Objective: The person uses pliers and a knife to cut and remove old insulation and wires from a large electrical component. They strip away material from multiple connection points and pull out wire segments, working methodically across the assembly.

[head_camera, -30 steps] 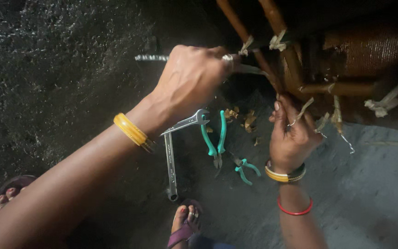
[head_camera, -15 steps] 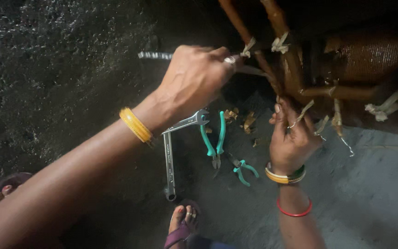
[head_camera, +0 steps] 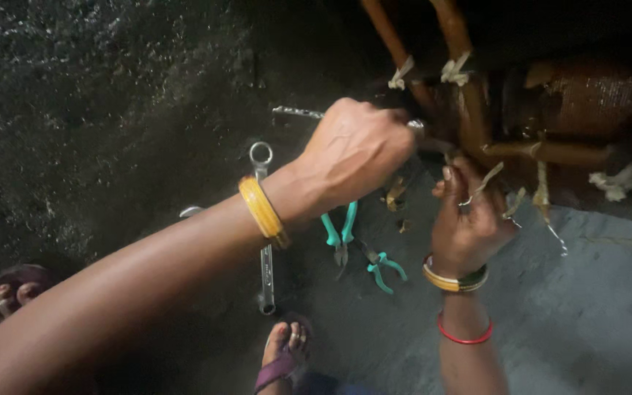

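Gripping a metal rod (head_camera: 298, 113) level against the copper pipes (head_camera: 469, 110), the left hand (head_camera: 352, 157) stays clenched on it while the right hand (head_camera: 466, 223) pinches a tie (head_camera: 488, 179) there, pliers (head_camera: 339, 230) lying on the floor below.

One head-worn view looks steeply down, close over the hands; dark floor (head_camera: 111, 95) below.

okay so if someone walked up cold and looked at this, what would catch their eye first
The left hand, a yellow bangle on its wrist, grips a twisted metal rod at centre. To its right, the right hand pinches a thin strip against the tied copper pipes. Below, two teal-handled pliers and a spanner lie on the dark floor.
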